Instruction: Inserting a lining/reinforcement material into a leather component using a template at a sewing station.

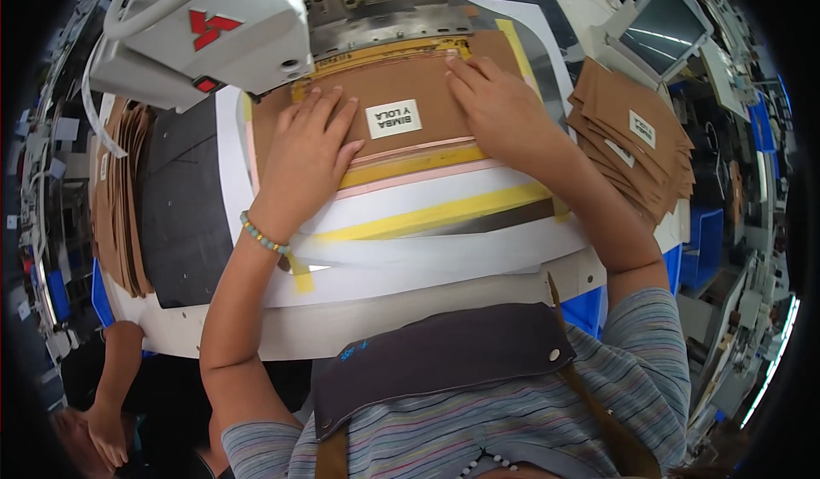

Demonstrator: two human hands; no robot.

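My left hand (pixel 312 142) lies flat on the left part of a brown panel (pixel 393 84), fingers stretched out and thumb apart. My right hand (pixel 500 108) rests near the panel's far right corner, its fingertips at the yellow far edge and slightly bent. Neither hand grips anything. A white label (pixel 394 119) with dark print sits on the panel between the hands, upside down to me. Yellow and pink strips (pixel 418 169) run along the near side of the panel. Beyond it is the metal clamp plate (pixel 393 35) of an industrial sewing machine (pixel 213 52).
Brown labelled pieces are stacked on the right (pixel 636 142), and another brown stack (pixel 124 206) stands at the left. White sheets with yellow tape (pixel 427 261) cover the near table. A small screen (pixel 662 31) stands back right. Another person's arm (pixel 120 376) shows lower left.
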